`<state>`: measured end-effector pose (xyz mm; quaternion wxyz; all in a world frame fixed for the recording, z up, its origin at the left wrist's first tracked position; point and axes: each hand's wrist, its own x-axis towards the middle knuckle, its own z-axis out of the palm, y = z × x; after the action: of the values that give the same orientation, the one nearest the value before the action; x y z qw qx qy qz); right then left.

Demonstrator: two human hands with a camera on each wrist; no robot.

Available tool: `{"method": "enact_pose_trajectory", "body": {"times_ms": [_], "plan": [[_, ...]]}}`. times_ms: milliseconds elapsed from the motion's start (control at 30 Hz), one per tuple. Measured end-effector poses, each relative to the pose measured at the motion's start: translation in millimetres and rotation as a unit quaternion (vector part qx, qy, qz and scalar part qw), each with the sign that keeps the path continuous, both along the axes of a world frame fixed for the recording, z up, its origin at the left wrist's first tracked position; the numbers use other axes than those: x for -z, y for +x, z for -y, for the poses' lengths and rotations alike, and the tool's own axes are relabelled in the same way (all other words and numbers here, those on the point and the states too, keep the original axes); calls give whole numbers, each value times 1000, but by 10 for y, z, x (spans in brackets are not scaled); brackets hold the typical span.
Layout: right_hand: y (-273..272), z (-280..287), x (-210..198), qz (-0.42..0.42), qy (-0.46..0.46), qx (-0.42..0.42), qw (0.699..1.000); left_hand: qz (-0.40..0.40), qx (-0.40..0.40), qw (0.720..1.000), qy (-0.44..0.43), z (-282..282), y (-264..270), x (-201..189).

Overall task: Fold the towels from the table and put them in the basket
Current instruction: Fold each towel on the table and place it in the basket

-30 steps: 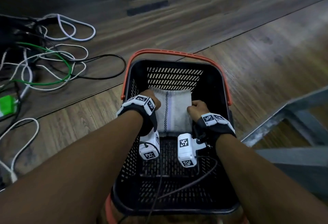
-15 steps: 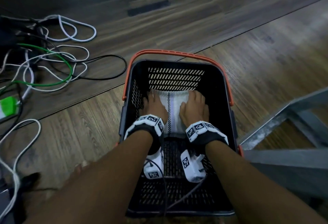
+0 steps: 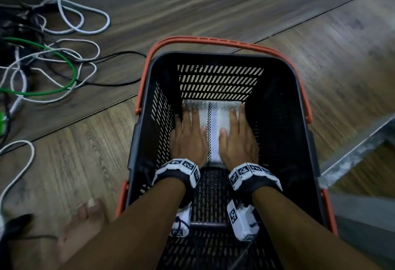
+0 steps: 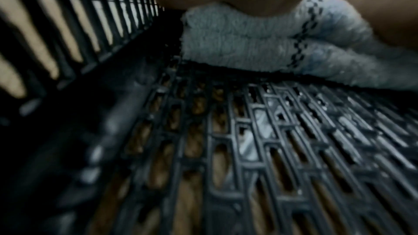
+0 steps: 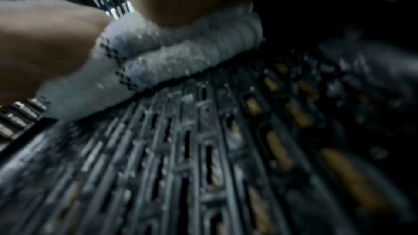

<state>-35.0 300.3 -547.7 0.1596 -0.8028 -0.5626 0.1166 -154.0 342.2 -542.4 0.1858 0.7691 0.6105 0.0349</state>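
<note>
**Folded white terry towel with a dark checked stripe: pressed flat, yet liable to spring open**

The folded white terry towel with a dark checked stripe lies on the slatted floor at the far end of the black plastic basket with orange handles, close against its far wall. It is pinned there by the left hand and the right hand, one on each side of the stripe. The fingers of both hands are laid out straight and flat on the cloth; nothing is gripped or pinched. In the wrist views the folded layers are seen stacked and bulging under the palms.

The likeliest fault is judged to be in the release. If the hands are lifted quickly, or dragged backward, the top layer may be pulled along and the fold opened. The springy pile may also rise once the pressure is taken off, so that the bundle loosens.

A second risk is posed by the wrist cameras and their leads, which hang low over the basket floor; a lead could be caught on the slats or the rim as the arms are withdrawn, and the basket jolted on the wooden floor.

Whether further towels wait on the worktop cannot be told.
</note>
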Motion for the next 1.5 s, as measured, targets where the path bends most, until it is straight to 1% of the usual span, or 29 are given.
{"method": "enact_pose_trajectory", "body": {"times_ms": [67,133,200,267,367,433,500,600,700,800,900,1033,1133,1233,1367,1433,1500], "plan": [[8,-4,-71,-20,-51,-8,998,-20,14,999,-35,-8,-1,-114],[41,-31,-226,-50,-131,-14,990,-68,33,992,-100,-68,-18,-309],[83,-61,-443,-92,-218,-24,971,-129,46,975,-177,-169,-36,-566],[114,-38,-748,-114,-271,-31,955,-147,66,961,-225,-213,-69,-913],[104,136,-1321,-76,-329,-78,938,-160,126,958,-203,-73,-129,-1456],[85,307,-1830,-60,-356,-114,926,-172,147,959,-171,94,-222,-1872],[87,504,-2430,-60,-342,-129,929,-159,155,965,-138,233,-322,-2337],[153,895,-3345,-62,-286,-142,946,-130,159,975,-82,463,-432,-3087],[223,1366,-4141,-45,-220,-100,969,-95,182,979,0,754,-453,-3804],[310,1847,-4863,-27,-158,-65,985,-94,205,971,81,1105,-437,-4561],[405,2419,-5527,-5,-124,-43,991,-68,236,958,146,1550,-378,-5263],[608,3231,-6218,35,-80,21,996,-26,299,933,199,2120,-140,-5984],[768,3827,-6545,54,-42,72,995,11,358,904,232,2542,95,-6306],[882,4399,-6710,50,-47,129,989,13,401,880,254,2929,376,-6421],[1038,5084,-6748,59,-53,178,981,42,471,843,255,3357,820,-6375],[1124,5394,-6705,58,-70,200,976,70,504,828,237,3537,1036,-6293],[1234,5692,-6624,61,-82,225,969,75,531,811,233,3695,1259,-6222]]}}
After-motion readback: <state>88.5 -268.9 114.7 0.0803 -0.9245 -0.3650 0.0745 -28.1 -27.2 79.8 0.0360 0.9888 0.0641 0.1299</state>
